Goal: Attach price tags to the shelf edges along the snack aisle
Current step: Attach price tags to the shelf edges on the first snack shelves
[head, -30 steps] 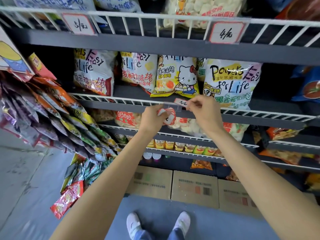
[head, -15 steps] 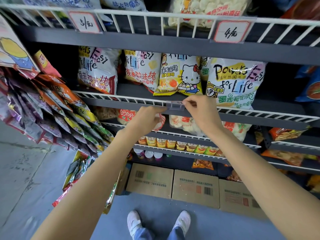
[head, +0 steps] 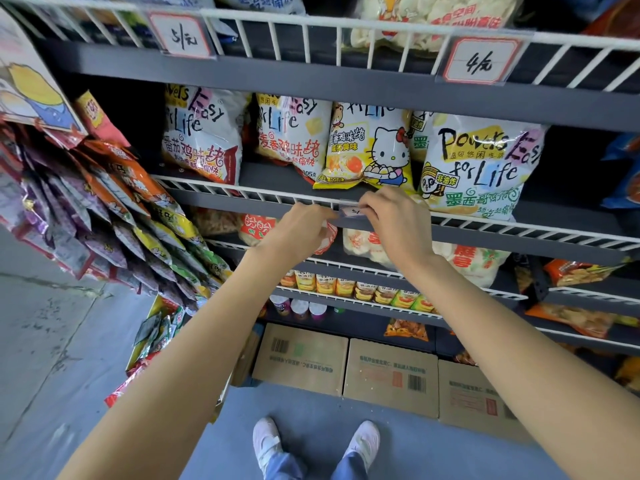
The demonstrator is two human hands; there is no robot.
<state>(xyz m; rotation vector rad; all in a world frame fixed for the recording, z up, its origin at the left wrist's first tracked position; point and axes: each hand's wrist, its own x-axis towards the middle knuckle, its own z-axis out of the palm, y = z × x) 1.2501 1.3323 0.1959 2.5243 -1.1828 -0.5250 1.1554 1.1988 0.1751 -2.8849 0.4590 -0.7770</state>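
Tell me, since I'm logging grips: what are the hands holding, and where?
Both hands pinch the small price tag at the wire shelf edge: left hand its left end, right hand its right end.

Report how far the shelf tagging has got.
Done: the top rail carries two tags, one on the left and one on the right. In hand: the left hand and right hand pinch a small tag at the second rail. Left: the lower rails show no tags.
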